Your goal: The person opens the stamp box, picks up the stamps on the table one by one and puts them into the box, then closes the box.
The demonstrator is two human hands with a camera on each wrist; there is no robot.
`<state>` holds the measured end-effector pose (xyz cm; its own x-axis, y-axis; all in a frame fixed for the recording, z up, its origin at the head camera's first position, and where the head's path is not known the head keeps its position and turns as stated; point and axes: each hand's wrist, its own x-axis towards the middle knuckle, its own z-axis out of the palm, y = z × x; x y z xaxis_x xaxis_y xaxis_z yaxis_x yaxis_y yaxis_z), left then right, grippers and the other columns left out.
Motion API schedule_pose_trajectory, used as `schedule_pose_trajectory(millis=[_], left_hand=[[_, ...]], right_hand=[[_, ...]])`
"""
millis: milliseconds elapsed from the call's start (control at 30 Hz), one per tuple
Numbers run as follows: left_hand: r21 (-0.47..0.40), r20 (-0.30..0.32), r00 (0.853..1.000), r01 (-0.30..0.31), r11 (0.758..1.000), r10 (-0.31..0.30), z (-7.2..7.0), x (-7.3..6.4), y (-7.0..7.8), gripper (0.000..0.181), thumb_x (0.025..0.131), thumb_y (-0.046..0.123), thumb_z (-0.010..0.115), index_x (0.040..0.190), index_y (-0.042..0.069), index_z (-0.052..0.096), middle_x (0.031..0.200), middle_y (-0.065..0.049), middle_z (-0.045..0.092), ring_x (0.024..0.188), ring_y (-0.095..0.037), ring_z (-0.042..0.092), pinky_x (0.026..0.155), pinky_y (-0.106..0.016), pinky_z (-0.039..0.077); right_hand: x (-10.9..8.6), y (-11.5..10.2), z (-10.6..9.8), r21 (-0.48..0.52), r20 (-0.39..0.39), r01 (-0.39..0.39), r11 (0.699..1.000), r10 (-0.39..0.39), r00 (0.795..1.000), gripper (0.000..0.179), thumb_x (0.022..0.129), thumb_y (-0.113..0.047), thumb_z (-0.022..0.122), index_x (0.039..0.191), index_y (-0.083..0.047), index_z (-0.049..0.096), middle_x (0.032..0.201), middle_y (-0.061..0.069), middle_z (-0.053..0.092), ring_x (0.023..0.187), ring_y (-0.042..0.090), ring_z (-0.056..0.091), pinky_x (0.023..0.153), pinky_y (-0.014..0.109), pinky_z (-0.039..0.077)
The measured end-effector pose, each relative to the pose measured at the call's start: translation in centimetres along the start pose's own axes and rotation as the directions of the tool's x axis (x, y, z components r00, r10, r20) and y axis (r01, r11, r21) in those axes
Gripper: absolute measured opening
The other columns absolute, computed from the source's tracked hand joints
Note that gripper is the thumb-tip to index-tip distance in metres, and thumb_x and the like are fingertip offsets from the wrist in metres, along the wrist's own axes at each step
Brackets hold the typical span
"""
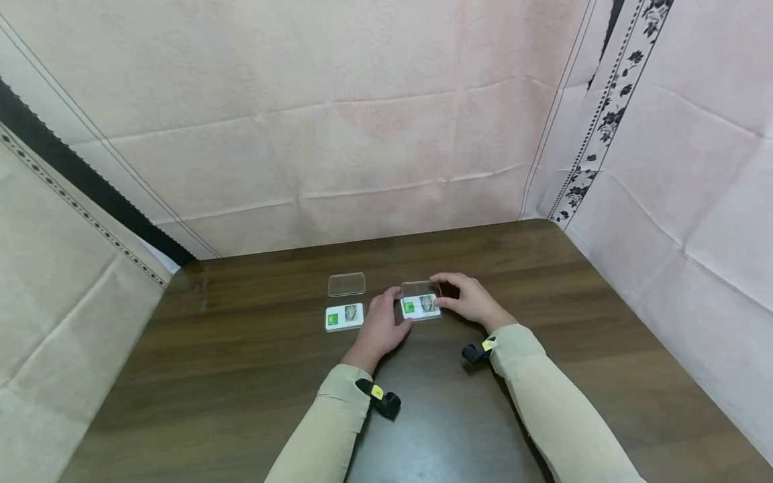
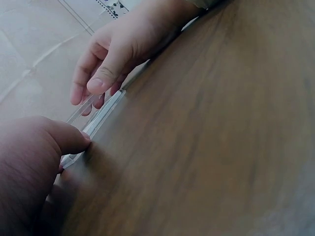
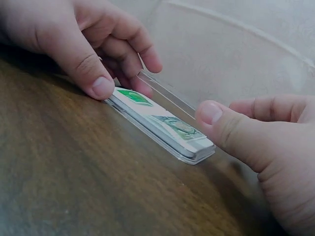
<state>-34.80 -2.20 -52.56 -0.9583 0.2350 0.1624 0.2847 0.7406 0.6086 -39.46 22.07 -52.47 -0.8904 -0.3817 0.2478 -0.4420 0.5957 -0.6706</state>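
A clear plastic box base holding a stack of white cards (image 3: pixel 162 120), their top printed with green pictures, lies on the table between the hands. My left hand (image 1: pixel 380 327) grips its left end, thumb at the near corner and fingers on the far side. A clear plastic lid (image 3: pixel 167 92) is raised at a tilt along the far side of the cards. My right hand (image 1: pixel 472 300) holds the lid's right end between thumb and fingers. In the left wrist view the lid (image 2: pixel 81 109) slants above the base, close to the right fingers.
To the left of the left hand lies a second stack of white cards (image 1: pixel 345 317). Behind it, a second clear lid (image 1: pixel 347 284) lies flat on the brown wooden table (image 1: pixel 253 376). Pale patterned cloth (image 1: pixel 362 134) hangs beyond the far edge.
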Motion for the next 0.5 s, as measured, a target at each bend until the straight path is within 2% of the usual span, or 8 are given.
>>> schedule_pose_trajectory(millis=[500], left_hand=[[-0.004, 0.020, 0.999, 0.025, 1.000, -0.025, -0.12, 0.01, 0.10, 0.069, 0.092, 0.029, 0.076, 0.148, 0.009, 0.041, 0.145, -0.007, 0.054, 0.143, -0.029, 0.037, 0.113, -0.046, 0.038]], right_hand=[[-0.73, -0.34, 0.15, 0.012, 0.020, 0.014, 1.000, -0.015, 1.000, 0.050, 0.087, -0.031, 0.080, 0.134, -0.019, 0.065, 0.136, 0.002, 0.062, 0.131, 0.025, 0.053, 0.108, 0.053, 0.041]])
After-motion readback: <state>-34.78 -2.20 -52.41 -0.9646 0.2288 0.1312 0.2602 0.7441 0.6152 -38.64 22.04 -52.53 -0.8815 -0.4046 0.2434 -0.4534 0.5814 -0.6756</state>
